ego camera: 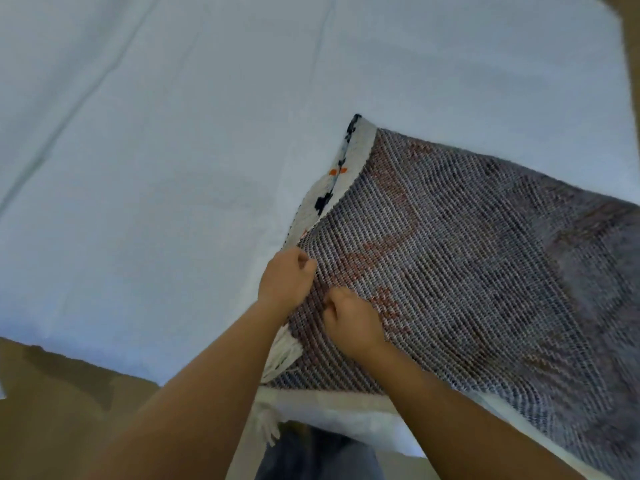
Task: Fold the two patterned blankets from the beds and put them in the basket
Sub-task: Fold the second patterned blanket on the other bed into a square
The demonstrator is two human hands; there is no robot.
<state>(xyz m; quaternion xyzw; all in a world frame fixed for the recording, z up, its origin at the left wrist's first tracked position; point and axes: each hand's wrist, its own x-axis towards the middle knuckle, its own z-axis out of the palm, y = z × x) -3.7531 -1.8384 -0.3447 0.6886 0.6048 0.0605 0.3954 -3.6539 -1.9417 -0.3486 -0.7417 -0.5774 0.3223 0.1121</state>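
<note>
A woven patterned blanket (467, 265) is lifted above the bed, its grey-and-rust underside facing me. A white face with black and orange marks shows along its folded left edge (341, 168). White tassels (285, 355) hang from its near corner. My left hand (285, 280) grips the blanket's left edge with curled fingers. My right hand (349, 315) pinches the fabric just beside it, close to the same corner. The two hands are nearly touching. The right part of the blanket is blurred. No second blanket and no basket are in view.
A bed with a pale blue-white sheet (156, 168) fills most of the view, its near edge running along the lower left. Tan floor (52, 410) lies below that edge. My legs in dark trousers (311, 455) show at the bottom.
</note>
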